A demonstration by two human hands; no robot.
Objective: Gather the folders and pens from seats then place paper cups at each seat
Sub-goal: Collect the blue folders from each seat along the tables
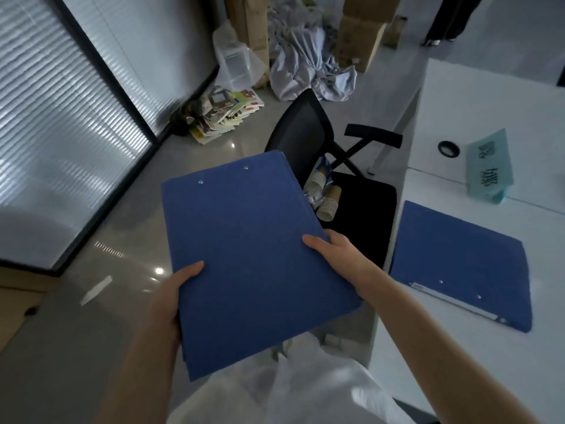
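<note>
Folder stack is gripped by both hands, left hand and right hand, fingers curled round its edges; remaining folder lies flat on the counter, nearest the right hand, long axis running away-left.

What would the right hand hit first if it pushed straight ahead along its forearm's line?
Likely the paper cups on the black chair. The right hand, gripping the blue folder stack, points up-left toward them, though depth is unclear and it may pass above.
</note>
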